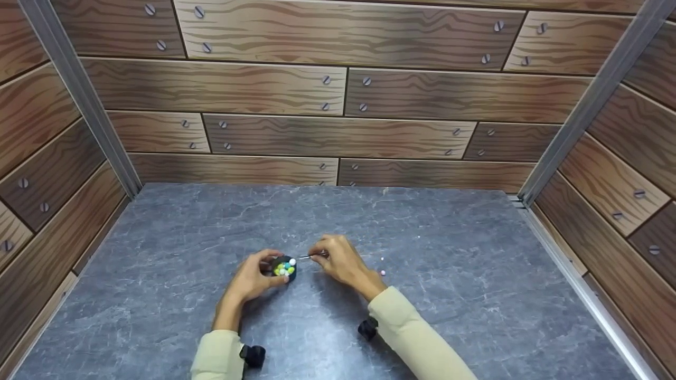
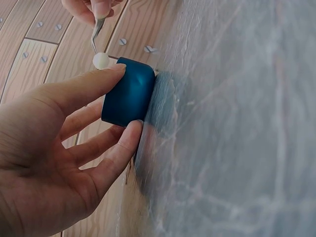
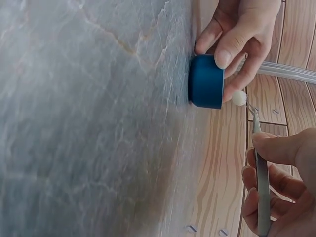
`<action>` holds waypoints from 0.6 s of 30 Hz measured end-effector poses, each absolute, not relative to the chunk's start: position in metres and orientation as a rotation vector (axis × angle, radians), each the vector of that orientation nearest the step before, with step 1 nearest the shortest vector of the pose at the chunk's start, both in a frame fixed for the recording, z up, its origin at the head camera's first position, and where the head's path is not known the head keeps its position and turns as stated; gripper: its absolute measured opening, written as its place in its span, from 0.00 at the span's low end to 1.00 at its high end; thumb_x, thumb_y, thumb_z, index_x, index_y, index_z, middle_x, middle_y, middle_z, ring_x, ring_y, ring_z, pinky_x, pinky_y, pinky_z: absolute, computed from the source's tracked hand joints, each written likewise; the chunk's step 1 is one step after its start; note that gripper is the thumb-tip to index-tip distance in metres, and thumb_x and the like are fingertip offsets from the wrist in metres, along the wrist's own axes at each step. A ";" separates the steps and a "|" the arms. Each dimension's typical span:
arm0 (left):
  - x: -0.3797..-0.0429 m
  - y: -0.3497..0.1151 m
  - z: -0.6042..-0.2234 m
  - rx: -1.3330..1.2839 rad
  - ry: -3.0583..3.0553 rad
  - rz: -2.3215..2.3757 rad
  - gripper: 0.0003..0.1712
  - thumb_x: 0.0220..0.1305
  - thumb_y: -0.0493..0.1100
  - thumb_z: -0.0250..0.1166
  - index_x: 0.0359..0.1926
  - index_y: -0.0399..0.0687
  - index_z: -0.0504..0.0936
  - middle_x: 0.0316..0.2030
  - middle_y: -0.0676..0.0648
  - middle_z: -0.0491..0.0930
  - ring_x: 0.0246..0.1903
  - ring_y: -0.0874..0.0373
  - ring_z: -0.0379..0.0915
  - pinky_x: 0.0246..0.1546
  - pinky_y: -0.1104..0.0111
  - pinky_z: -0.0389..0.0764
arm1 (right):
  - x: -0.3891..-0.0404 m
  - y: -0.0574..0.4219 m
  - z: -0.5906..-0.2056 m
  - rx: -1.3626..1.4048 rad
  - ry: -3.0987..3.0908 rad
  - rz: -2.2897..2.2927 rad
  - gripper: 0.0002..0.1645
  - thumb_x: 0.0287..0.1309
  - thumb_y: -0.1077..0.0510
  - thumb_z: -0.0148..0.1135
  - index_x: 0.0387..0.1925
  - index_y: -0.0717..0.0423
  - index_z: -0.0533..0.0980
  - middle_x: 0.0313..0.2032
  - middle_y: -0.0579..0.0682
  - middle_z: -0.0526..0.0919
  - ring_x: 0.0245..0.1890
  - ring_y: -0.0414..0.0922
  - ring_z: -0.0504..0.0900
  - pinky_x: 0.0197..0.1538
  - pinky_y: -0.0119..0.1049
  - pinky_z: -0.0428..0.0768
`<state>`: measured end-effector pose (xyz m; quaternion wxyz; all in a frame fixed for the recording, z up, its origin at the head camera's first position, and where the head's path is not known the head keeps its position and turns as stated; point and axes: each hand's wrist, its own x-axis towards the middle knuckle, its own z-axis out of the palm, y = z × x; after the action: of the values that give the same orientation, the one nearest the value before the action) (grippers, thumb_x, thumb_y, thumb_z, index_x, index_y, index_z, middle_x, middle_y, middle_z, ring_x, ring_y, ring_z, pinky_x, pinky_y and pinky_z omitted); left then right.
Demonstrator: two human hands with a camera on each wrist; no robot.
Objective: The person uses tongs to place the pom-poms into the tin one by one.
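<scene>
My left hand [image 1: 248,278] grips a small blue cup [image 2: 129,94] that stands on the table, thumb and fingers around its side. Several small yellow, white and teal balls [image 1: 283,270] fill the cup up to its rim in the head view. Metal tweezers [image 3: 262,190] with bent tips are pinched between the thumb and fingers of my right hand [image 1: 342,259]. A white ball [image 3: 239,98] sits at the tweezer tips, just over the cup's rim.
Right of my right hand, a tiny pink ball [image 1: 383,273] and small white specks [image 1: 382,258] lie on the grey marbled table [image 1: 454,316]. Wood-patterned walls [image 1: 274,89] and metal corner posts [image 1: 586,95] enclose the table at the back and sides.
</scene>
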<state>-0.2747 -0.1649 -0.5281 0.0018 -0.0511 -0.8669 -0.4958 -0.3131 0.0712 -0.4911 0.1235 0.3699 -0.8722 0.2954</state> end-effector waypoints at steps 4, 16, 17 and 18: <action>-0.274 -0.166 -0.528 -0.183 -2.712 -1.556 0.30 0.52 0.38 0.81 0.57 0.43 0.83 0.52 0.36 0.85 0.53 0.41 0.82 0.59 0.46 0.79 | -0.313 0.068 -0.493 1.071 -2.567 0.871 0.05 0.60 0.64 0.71 0.38 0.59 0.89 0.36 0.53 0.90 0.38 0.48 0.89 0.45 0.40 0.87; -0.276 -0.166 -0.529 -0.169 -2.724 -1.562 0.31 0.52 0.38 0.81 0.58 0.43 0.83 0.53 0.37 0.85 0.54 0.41 0.82 0.60 0.46 0.79 | -0.310 0.063 -0.499 1.094 -2.613 0.825 0.05 0.59 0.64 0.72 0.38 0.60 0.89 0.38 0.53 0.90 0.41 0.49 0.90 0.48 0.40 0.87; -0.276 -0.166 -0.529 -0.167 -2.725 -1.563 0.31 0.52 0.38 0.81 0.58 0.43 0.83 0.53 0.37 0.85 0.54 0.42 0.82 0.60 0.46 0.79 | -0.310 0.063 -0.499 1.092 -2.618 0.823 0.06 0.60 0.64 0.71 0.39 0.60 0.89 0.39 0.53 0.90 0.41 0.49 0.90 0.48 0.40 0.87; -0.276 -0.166 -0.529 -0.168 -2.725 -1.562 0.31 0.52 0.38 0.81 0.58 0.43 0.83 0.53 0.37 0.85 0.54 0.42 0.82 0.60 0.46 0.79 | -0.310 0.064 -0.499 1.090 -2.623 0.829 0.06 0.60 0.64 0.71 0.39 0.60 0.89 0.39 0.53 0.91 0.42 0.49 0.90 0.49 0.40 0.87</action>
<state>-0.2759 -0.1658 -0.5287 -0.0019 -0.0534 -0.8664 -0.4965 -0.3101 0.0637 -0.4989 0.0912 0.3667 -0.8828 0.2790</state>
